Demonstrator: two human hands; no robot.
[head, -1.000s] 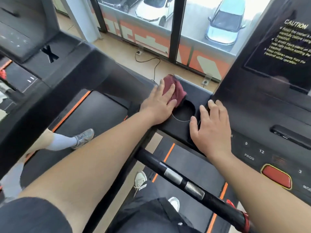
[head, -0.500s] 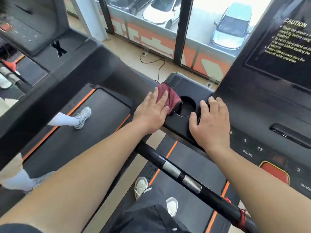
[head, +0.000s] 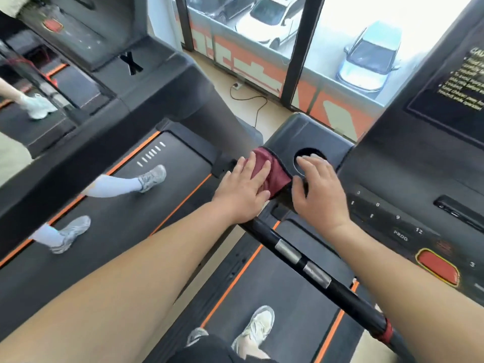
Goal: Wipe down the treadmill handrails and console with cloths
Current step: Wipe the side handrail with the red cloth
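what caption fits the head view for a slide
Left hand presses a maroon cloth on the treadmill console's corner beside the cup holder; right hand rests flat alongside.

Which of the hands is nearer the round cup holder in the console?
Right. The right hand lies flat with its fingertips over the cup holder rim. The left hand presses the maroon cloth on the console's left edge, beside the hole.

Plenty tucked out of sight on this console!

The left hand (head: pixel 242 191) covers the near half of the maroon cloth (head: pixel 272 174); right-hand fingers (head: pixel 313 163) mask part of the cup holder (head: pixel 306 153). The caution label (head: pixel 463 82) runs off the right edge, its print too blurred to read. The handrail (head: pixel 314 273) exits bottom right.
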